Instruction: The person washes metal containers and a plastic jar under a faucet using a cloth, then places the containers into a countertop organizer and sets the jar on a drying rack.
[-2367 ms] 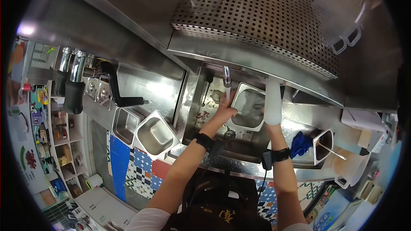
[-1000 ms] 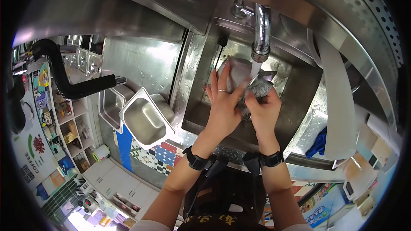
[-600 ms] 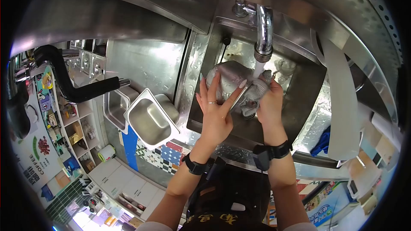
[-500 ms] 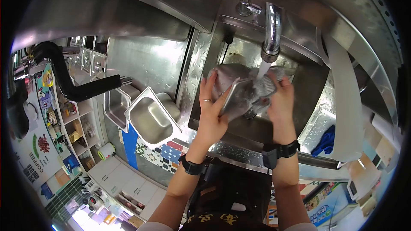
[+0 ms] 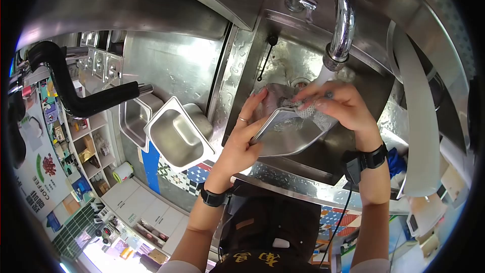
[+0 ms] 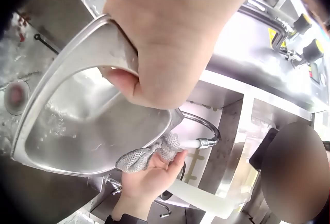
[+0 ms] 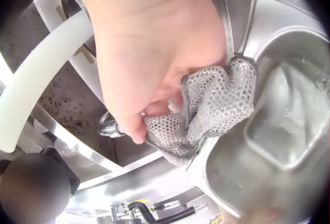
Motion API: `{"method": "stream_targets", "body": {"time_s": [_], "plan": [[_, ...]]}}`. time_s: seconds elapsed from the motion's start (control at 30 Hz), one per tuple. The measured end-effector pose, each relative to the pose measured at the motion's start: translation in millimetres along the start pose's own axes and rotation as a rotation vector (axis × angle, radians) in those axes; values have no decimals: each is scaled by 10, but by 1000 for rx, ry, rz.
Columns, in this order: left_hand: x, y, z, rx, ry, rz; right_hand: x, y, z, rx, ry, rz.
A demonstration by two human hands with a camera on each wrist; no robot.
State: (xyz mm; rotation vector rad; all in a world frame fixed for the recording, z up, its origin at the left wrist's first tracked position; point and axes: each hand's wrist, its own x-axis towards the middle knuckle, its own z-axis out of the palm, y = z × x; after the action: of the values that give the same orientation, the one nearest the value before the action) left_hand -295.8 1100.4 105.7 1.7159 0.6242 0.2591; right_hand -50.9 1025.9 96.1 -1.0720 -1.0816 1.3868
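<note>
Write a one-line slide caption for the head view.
Left hand holds a steel pan tilted over the sink while right hand presses a mesh scrubber on its rim.

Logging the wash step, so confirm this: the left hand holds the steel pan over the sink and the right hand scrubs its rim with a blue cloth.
One detail is wrong. The left hand does hold the pan over the sink, but the right hand scrubs the rim with a grey mesh scrubber, not a blue cloth. The right wrist view shows it plainly.
</note>
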Motion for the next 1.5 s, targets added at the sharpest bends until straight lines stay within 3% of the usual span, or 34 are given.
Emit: {"method": "stream_targets", "body": {"time_s": [0.17, 0.27, 0.37, 0.4, 0.5, 0.53, 0.63, 0.77, 1.1, 1.5], "plan": [[105, 91, 20, 94, -68, -47, 39, -130, 14, 64, 132, 237], [202, 156, 80, 181, -134, -67, -4, -29, -118, -30, 43, 151], [223, 201, 204, 329, -220, -84, 24, -190, -71, -13, 8, 275], [231, 213, 234, 390, -248, -89, 46, -230, -33, -244, -56, 170], [277, 191, 216, 267, -226, -47, -1, -123, -122, 67, 71, 226], [302, 209, 191, 232, -223, -48, -12, -205, -192, 37, 108, 302], [386, 286, 119, 148, -202, -41, -153, -49, -294, 240, 204, 227], [404, 275, 147, 139, -195, -18, -218, -45, -297, 118, 25, 130], [463, 307, 36, 131, -343, -80, -68, -121, -321, 86, -110, 172], [442, 349, 13, 283, -349, -95, 124, -215, -332, -102, -225, 156]]}}
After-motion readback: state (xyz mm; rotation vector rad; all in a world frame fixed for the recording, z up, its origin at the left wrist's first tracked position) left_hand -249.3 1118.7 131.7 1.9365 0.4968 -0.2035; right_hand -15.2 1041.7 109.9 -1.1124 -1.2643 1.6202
